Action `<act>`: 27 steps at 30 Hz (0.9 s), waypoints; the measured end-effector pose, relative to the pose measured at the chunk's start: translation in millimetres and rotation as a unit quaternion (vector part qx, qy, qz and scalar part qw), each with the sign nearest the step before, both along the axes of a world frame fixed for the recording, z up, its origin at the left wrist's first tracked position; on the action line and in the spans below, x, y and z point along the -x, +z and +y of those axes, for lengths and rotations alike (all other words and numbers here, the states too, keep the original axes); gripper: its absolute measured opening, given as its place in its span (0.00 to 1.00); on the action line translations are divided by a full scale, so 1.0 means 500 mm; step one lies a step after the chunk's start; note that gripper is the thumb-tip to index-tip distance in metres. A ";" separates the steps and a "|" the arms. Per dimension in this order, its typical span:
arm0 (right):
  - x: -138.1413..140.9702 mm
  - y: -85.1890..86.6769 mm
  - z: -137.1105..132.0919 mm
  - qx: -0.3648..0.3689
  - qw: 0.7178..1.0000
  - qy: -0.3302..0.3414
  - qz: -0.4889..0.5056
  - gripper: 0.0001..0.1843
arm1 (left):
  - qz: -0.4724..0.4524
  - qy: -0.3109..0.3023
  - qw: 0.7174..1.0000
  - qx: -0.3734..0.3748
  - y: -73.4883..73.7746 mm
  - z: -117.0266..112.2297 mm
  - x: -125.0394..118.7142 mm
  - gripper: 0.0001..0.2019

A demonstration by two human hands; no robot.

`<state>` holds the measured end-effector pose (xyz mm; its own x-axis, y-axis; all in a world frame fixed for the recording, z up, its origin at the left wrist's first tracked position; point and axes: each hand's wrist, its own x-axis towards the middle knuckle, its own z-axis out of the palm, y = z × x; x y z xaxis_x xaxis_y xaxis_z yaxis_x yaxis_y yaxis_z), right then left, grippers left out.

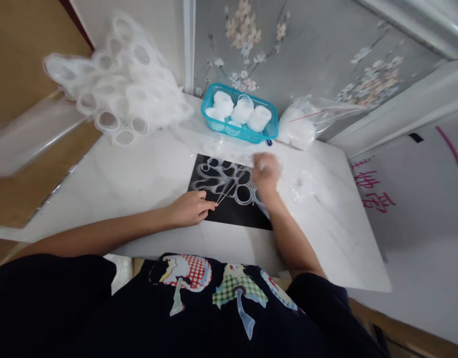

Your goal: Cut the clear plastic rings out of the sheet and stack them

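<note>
My left hand point(190, 207) rests on the edge of a black mat point(214, 211) and pinches thin tweezers point(226, 192) whose tips point up and right. Several clear plastic rings point(229, 176) lie scattered on the mat. My right hand point(265, 173) hovers over the mat's right side with its fingers curled; it is blurred, and what it holds, if anything, I cannot make out.
A teal basket point(271, 128) with white round caps stands at the back of the white table point(139, 174). A big clear bag of plastic rings point(117, 79) lies at back left. A smaller plastic bag point(299, 127) sits right of the basket. Loose plastic film point(307, 186) lies beside my right hand.
</note>
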<state>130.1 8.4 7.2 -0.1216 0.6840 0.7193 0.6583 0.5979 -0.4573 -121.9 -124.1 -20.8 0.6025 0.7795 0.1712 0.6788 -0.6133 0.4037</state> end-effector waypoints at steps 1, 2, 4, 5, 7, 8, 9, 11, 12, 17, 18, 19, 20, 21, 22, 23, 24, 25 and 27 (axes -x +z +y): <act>-0.019 0.029 0.039 -0.016 0.997 -0.058 0.047 0.16 | -0.002 0.004 1.000 0.007 0.000 0.000 0.002 0.16; -0.037 0.056 0.068 -0.027 0.993 -0.089 0.073 0.20 | -0.006 0.004 1.000 0.005 0.002 0.000 0.004 0.15; -0.061 0.092 0.083 -0.017 0.987 -0.110 0.112 0.18 | -0.020 -0.017 0.999 -0.025 0.007 0.000 0.007 0.14; -0.066 0.096 0.067 0.021 0.991 -0.078 0.104 0.14 | -0.029 -0.034 0.998 -0.052 0.011 0.000 0.008 0.13; -0.062 0.078 0.007 0.145 0.987 0.023 0.061 0.08 | -0.043 -0.075 0.989 -0.117 0.021 0.002 0.003 0.12; -0.058 0.058 -0.030 0.205 0.976 0.060 0.045 0.08 | -0.043 -0.096 0.984 -0.146 0.026 0.004 -0.002 0.12; -0.053 0.036 -0.064 0.250 0.964 0.082 0.039 0.08 | -0.036 -0.117 0.978 -0.168 0.032 0.006 -0.010 0.12; -0.049 -0.004 -0.118 0.293 0.949 0.105 0.057 0.09 | -0.010 -0.157 0.968 -0.195 0.041 0.011 -0.033 0.12; -0.050 -0.018 -0.136 0.303 0.944 0.108 0.072 0.10 | 0.006 -0.174 0.964 -0.199 0.044 0.015 -0.048 0.12; -0.073 -0.035 -0.157 0.267 0.944 0.050 0.185 0.11 | 0.064 -0.183 0.962 -0.192 0.044 0.041 -0.114 0.14; -0.078 -0.036 -0.157 0.256 0.947 0.051 0.190 0.11 | 0.075 -0.176 0.963 -0.190 0.041 0.045 -0.122 0.14; -0.083 -0.038 -0.157 0.253 0.949 0.068 0.177 0.10 | 0.085 -0.169 0.963 -0.189 0.038 0.048 -0.127 0.14; -0.087 -0.041 -0.157 0.257 0.949 0.098 0.152 0.10 | 0.094 -0.165 0.964 -0.188 0.034 0.050 -0.131 0.14; -0.090 -0.046 -0.156 0.265 0.948 0.134 0.118 0.10 | 0.101 -0.161 0.964 -0.186 0.031 0.050 -0.134 0.13; -0.093 -0.051 -0.156 0.274 0.943 0.167 0.085 0.11 | 0.106 -0.158 0.964 -0.184 0.027 0.049 -0.135 0.13; -0.095 -0.057 -0.155 0.281 0.939 0.191 0.061 0.11 | 0.110 -0.154 0.965 -0.183 0.023 0.048 -0.136 0.13; -0.096 -0.062 -0.154 0.284 0.936 0.203 0.049 0.12 | 0.112 -0.150 0.965 -0.182 0.020 0.046 -0.136 0.13; -0.096 -0.065 -0.153 0.285 0.935 0.208 0.044 0.12 | 0.114 -0.146 0.966 -0.182 0.017 0.044 -0.136 0.13; -0.096 -0.070 -0.150 0.288 0.934 0.210 0.040 0.12 | 0.117 -0.142 0.966 -0.182 0.013 0.042 -0.136 0.13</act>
